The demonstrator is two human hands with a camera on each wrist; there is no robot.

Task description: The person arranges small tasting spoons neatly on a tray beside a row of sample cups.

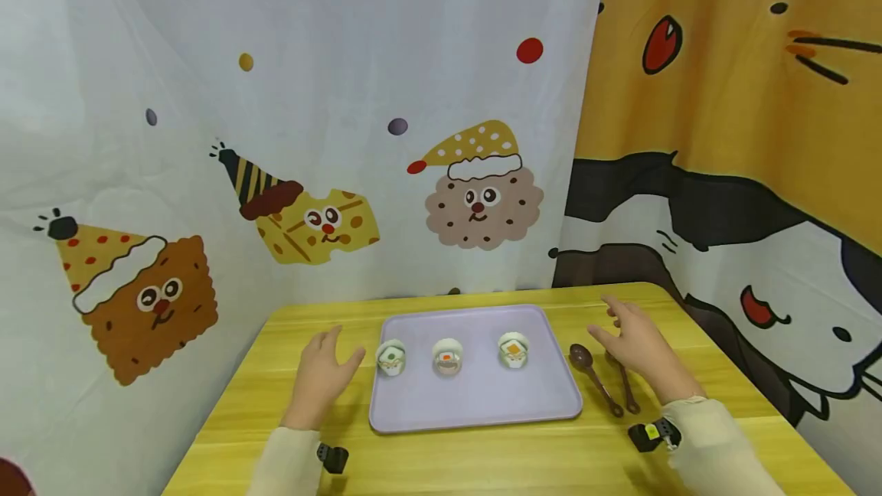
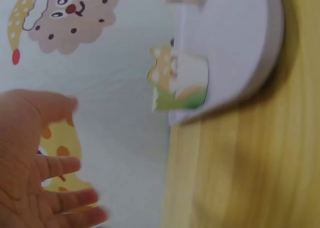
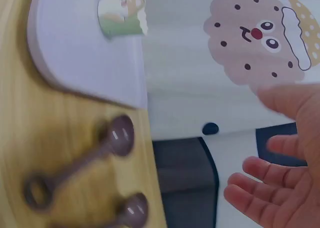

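A lilac tray (image 1: 475,404) lies on the table with three small paper cups on it: a green-and-white cup (image 1: 391,358) at the left, a beige cup (image 1: 448,357) in the middle and another green-and-white cup (image 1: 513,350) toward the right. My left hand (image 1: 320,377) hovers left of the tray, fingers spread, holding nothing. Over the right side, my right hand (image 1: 641,347) is raised above two brown spoons, also holding nothing. One spoon (image 1: 596,380) shows whole beside the tray; the other spoon (image 1: 628,389) is partly hidden under that hand.
The yellow wood-grain table (image 1: 441,458) has its far edge against a printed curtain (image 1: 331,98) with cartoon snacks. At the right hangs a curtain (image 1: 744,121) with cat faces. Each wrist wears a small black camera (image 1: 334,458).
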